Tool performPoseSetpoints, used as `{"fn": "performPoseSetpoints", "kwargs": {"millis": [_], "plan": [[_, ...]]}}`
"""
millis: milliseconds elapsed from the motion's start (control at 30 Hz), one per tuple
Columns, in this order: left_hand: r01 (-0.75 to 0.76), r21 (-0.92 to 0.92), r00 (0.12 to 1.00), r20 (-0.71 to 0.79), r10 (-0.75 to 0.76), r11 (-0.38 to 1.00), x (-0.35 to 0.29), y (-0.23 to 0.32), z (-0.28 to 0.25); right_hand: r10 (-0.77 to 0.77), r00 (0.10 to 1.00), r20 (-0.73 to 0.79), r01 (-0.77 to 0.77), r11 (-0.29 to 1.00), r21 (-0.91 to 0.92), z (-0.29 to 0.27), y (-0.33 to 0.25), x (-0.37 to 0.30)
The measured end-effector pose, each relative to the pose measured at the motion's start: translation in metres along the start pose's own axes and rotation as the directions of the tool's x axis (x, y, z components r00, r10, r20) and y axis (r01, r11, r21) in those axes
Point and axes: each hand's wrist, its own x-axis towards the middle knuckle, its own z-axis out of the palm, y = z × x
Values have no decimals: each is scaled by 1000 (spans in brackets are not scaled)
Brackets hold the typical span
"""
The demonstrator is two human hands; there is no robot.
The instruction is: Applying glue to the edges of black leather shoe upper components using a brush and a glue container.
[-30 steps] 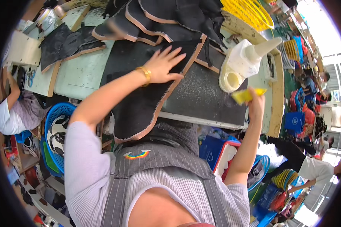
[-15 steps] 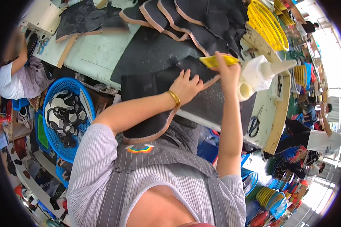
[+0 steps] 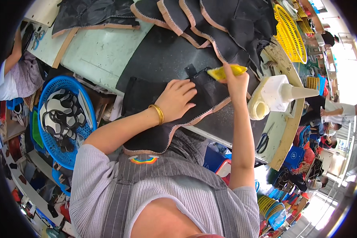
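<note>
A black fabric panel (image 3: 154,119) with a tan stitched edge lies over the front of the pale worktable (image 3: 103,59) and hangs toward my lap. My left hand (image 3: 177,98), a gold bangle at its wrist, lies flat on the panel with fingers spread. My right hand (image 3: 235,79) grips a small yellow tool (image 3: 226,71) whose tip touches a small black tab (image 3: 191,70) at the panel's far edge.
More black panels with tan edges (image 3: 210,23) are piled at the back. A white squeeze bottle (image 3: 279,93) lies on the right, scissors (image 3: 263,141) near the table's edge, yellow baskets (image 3: 289,33) beyond. A blue basket (image 3: 63,115) stands at left. Other people sit nearby.
My right hand has brought the yellow tool from the right side across to the panel's far edge. My left hand has stayed flat on the panel.
</note>
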Motion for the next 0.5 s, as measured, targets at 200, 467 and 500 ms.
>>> {"fn": "performPoseSetpoints", "kwargs": {"millis": [200,467,500], "plan": [[84,-136,984,-146,-104,987,-3,-2,5,68,975,214,-58,997,-50,-10,-8,-14],[92,-114,983,-148,-108,989,-4,-4,6,-37,959,282,83,985,-154,8,-18,-5],[106,-110,980,-158,-122,988,-3,-6,5,-29,962,270,73,985,-155,6,-14,-7]]}}
